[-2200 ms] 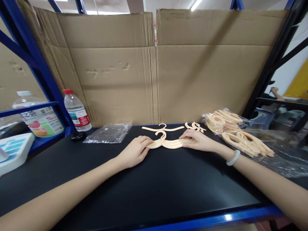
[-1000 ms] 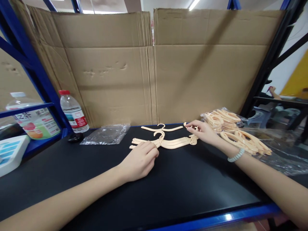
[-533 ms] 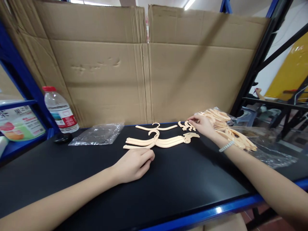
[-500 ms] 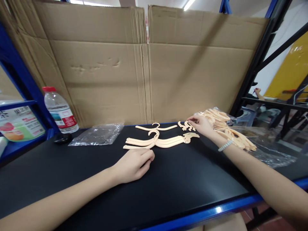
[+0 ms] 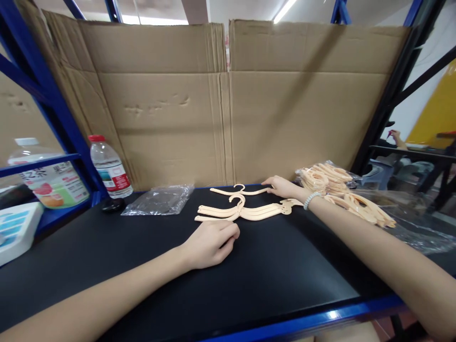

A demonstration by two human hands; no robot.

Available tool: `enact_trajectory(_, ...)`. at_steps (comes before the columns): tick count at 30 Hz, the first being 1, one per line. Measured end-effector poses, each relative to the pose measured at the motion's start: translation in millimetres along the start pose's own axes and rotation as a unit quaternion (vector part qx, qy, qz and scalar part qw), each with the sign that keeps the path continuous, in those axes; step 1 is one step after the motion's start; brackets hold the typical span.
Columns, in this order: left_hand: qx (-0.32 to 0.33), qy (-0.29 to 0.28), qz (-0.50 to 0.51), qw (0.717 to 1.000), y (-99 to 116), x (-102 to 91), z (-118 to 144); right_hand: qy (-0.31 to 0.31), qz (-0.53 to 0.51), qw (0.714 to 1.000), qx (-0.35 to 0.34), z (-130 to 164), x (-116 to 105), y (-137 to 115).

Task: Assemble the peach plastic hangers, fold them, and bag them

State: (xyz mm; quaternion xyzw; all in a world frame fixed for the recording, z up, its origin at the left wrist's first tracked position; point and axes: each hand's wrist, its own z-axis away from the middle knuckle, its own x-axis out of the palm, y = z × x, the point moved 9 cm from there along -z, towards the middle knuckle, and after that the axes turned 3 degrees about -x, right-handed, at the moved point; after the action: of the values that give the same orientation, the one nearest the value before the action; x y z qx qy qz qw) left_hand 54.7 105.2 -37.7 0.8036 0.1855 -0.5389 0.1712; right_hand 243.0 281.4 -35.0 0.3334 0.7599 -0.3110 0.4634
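Several cream plastic coat hangers (image 5: pixel 261 212) lie stacked on the black table, hooks pointing away from me. My left hand (image 5: pixel 213 242) rests just in front of the stack with its fingers curled, and nothing shows in them. Behind the stack lies a single cream coat hanger (image 5: pixel 225 192). My right hand (image 5: pixel 285 186) has its thumb and index finger around that hanger's right end. Small curved cream pieces, seen earlier beside it, are now hidden behind this hand. A curved cream piece (image 5: pixel 297 203) juts out from the stack's right end, under my right wrist.
Bagged cream hangers (image 5: pixel 326 175) and loose ones (image 5: pixel 363 209) on clear plastic lie at the right. To the left are an empty plastic bag (image 5: pixel 160 199), a water bottle (image 5: pixel 110 166) and a dark round object (image 5: pixel 113 205). Cardboard (image 5: pixel 171 128) walls the back.
My right hand has moved left from the small curved pieces to the right end of the single hanger. My left hand stays by the stack. The view has turned slightly left.
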Motion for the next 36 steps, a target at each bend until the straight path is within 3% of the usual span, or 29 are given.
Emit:
enact_trajectory(4, 0.004, 0.013, -0.018, 1.000, 2, -1.8, 2, -0.008, 0.000, 1.000, -0.022, -4, 6, -9)
enact_trajectory(8, 0.008, 0.058, -0.044, 0.997, 0, -11.6, 5, 0.021, -0.004, 1.000, -0.015, 4, -8, -19)
enact_trajectory(15, -0.091, 0.202, -0.062, 0.973, -35, -62.9, 10, 0.130, -0.028, 0.991, 0.025, 41, -53, -28)
enact_trajectory(19, -0.150, 0.202, -0.085, 0.964, -53, -79.5, 10, 0.233, -0.069, 0.969, 0.040, 61, -78, -42)
enact_trajectory(21, -0.171, 0.195, -0.073, 0.963, -59, -81.8, 11, 0.255, -0.099, 0.961, 0.032, 68, -83, -55)
enact_trajectory(27, -0.205, 0.152, 0.008, 0.967, -63, -61.4, 15, 0.262, -0.163, 0.951, -0.013, 79, -78, -92)
enact_trajectory(31, -0.212, 0.155, 0.063, 0.963, -53, -42.1, 15, 0.192, -0.176, 0.964, -0.050, 74, -60, -106)
enact_trajectory(34, -0.221, 0.169, 0.079, 0.957, -50, -31.3, 16, 0.143, -0.223, 0.963, -0.056, 69, -57, -96)
enact_trajectory(36, -0.225, 0.160, 0.085, 0.957, -50, -24.3, 16, 0.151, -0.251, 0.956, -0.023, 67, -63, -71)
